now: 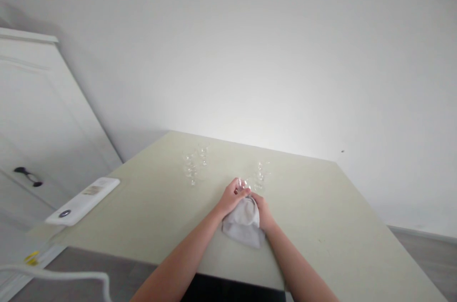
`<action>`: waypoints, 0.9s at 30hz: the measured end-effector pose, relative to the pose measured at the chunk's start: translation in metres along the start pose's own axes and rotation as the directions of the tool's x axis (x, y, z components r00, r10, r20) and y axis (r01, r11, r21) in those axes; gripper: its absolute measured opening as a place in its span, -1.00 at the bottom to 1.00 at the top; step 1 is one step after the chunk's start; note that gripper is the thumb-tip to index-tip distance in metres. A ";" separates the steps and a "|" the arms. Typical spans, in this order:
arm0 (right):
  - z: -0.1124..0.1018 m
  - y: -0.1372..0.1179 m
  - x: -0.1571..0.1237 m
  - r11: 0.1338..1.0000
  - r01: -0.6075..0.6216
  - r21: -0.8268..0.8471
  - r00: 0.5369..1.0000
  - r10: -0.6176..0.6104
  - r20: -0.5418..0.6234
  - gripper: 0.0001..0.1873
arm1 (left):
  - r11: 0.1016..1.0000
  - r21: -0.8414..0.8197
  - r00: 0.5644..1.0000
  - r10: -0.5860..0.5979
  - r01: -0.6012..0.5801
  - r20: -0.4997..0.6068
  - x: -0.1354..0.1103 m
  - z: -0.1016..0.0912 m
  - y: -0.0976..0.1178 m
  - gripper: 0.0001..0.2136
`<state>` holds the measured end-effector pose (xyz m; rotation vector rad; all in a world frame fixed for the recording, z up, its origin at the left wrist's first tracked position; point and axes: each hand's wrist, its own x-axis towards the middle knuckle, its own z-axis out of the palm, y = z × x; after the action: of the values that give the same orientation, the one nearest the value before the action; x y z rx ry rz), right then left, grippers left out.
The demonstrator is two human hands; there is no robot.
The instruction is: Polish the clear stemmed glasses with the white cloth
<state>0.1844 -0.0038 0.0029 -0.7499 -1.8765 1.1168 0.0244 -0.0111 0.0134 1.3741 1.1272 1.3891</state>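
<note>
Table [339, 216] stands by a white wall [271, 54], cupboard [46, 116] at left; over it, left hand [231, 198] curls its fingers round a clear glass [244, 183]; right hand [262, 206], fingertips hidden, holds grey cloth [242, 226].

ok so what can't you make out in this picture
All in the head view:
- Right hand: fingers mostly hidden by the gray cloth and the left hand.
- Held clear glass: its lower part is covered by the left hand and cloth.
- Clear pieces at left: too small and see-through to count.
- Label: print too small to read.
- White tube: cut off by the left and bottom edges.
</note>
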 end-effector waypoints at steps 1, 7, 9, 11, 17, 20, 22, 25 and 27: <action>-0.001 0.000 0.001 0.995 -0.014 0.098 0.999 0.009 0.045 -0.81 | 0.995 -0.101 0.999 -0.017 0.021 0.047 0.000 -0.001 0.001 -0.56; -0.005 0.005 0.005 0.954 -0.110 0.277 0.984 0.065 0.167 -0.72 | 0.902 -0.420 0.987 -0.031 0.096 0.160 -0.002 -0.004 0.004 -0.52; -0.003 0.003 0.004 0.984 -0.035 0.176 0.993 0.014 0.117 -0.75 | 0.922 -0.384 0.992 -0.008 0.054 0.122 -0.001 -0.003 0.003 -0.56; -0.001 0.000 0.003 0.998 0.012 0.069 1.000 -0.012 -0.002 -0.74 | 0.949 -0.316 0.997 0.015 0.010 0.077 -0.001 -0.001 0.002 -0.56; -0.004 -0.001 0.003 0.980 0.024 0.197 0.993 -0.047 0.111 -0.72 | 0.925 -0.374 0.986 -0.001 0.064 0.168 -0.003 0.000 0.007 -0.49; -0.004 0.002 0.003 0.977 -0.023 0.211 0.988 -0.010 0.152 -0.75 | 0.915 -0.393 0.983 -0.015 0.086 0.181 -0.004 0.000 0.009 -0.49; -0.002 0.001 0.002 0.993 -0.011 0.119 0.997 0.002 0.076 -0.71 | 0.926 -0.377 0.995 0.025 0.014 0.099 -0.003 0.000 0.009 -0.49; 0.000 -0.003 0.003 0.997 0.013 0.074 0.997 -0.008 -0.075 -0.57 | 0.895 -0.435 0.994 0.080 -0.105 -0.075 0.002 -0.005 0.009 -0.48; -0.002 -0.003 0.005 0.976 -0.016 0.215 0.981 0.057 -0.183 -0.51 | 0.834 -0.534 0.984 0.057 -0.141 -0.171 0.005 -0.011 0.009 -0.49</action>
<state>0.1832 -0.0007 0.0076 -0.7422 -1.5627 1.2043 0.0130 -0.0087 0.0237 0.9323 0.6684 1.7442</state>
